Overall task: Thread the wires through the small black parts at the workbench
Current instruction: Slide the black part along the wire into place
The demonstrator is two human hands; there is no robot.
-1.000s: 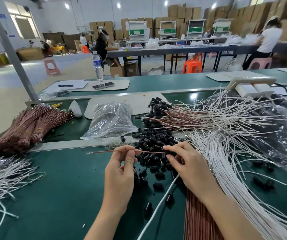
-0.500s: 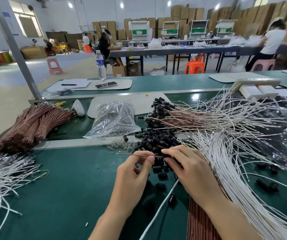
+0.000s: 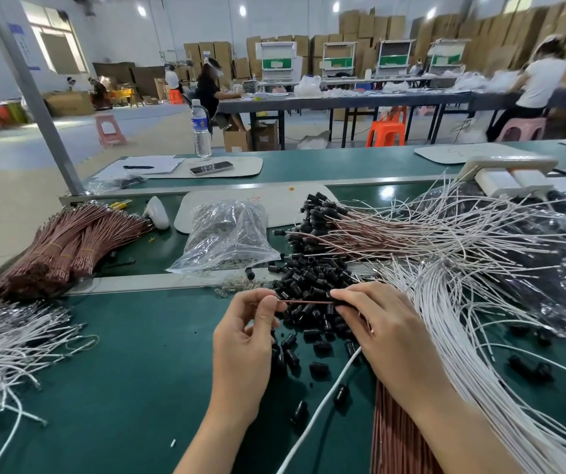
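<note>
My left hand (image 3: 244,336) pinches one end of a thin brown wire (image 3: 308,302) above the green tabletop (image 3: 121,371). The wire crosses the heap of small black parts (image 3: 308,278) to my right hand (image 3: 387,336), whose fingertips grip it.

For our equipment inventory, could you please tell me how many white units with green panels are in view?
4 white units in a row along the far table: leftmost, second, third, rightmost. Others may be hidden.
</note>
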